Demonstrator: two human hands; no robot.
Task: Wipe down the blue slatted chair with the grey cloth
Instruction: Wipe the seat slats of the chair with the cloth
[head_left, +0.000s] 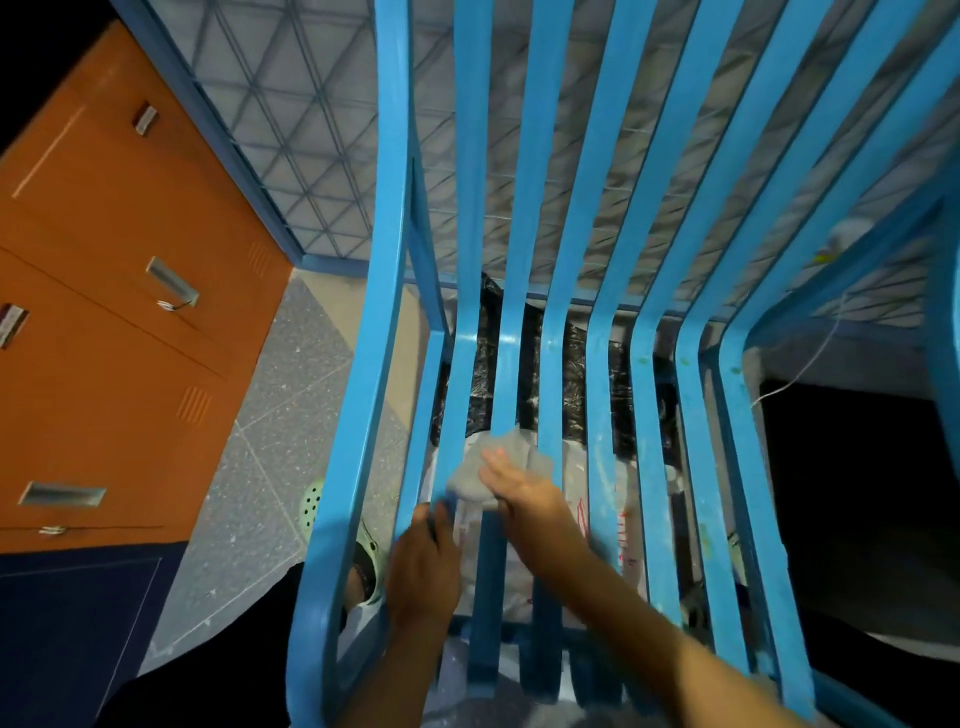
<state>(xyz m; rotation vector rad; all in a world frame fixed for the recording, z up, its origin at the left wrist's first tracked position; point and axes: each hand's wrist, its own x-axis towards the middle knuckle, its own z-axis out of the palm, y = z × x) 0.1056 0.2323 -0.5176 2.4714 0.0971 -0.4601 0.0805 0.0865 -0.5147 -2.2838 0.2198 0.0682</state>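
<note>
Fingers (491, 461) of your right hand (522, 499): they lie fairly straight across the bunched grey cloth (467, 480), pressing it down. Blur hides what the thumb is doing.
Fingers of your left hand (423, 569): they are curled round one slat near the front left of the seat and grip it firmly, with the fingertips hooked over the slat's far side.
Grey cloth: it is crumpled into a soft wad on the seat, spanning the second and third slats from the left. It sits under your right palm and bulges out on both sides of the hand.
Blue slatted chair (644, 395): you see this painted chair from above. Its long curved slats run from the backrest down into the seat, and pale scuffs and specks show on the slats to the right.
Arms: your right forearm crosses the seat from the lower right, and your left comes up from the bottom edge beside the left armrest.
Under the seat: a crinkled black plastic bag (574, 364) shows between the slats, with a white printed plastic bag (602, 499) nearer you.
Left of the chair: orange metal lockers (119, 322) stand on a grey speckled floor (291, 415). A pale green perforated clog (312, 501) lies just beside the chair's left side.
Behind the chair: a blue bed frame with wire mesh (311, 130).
</note>
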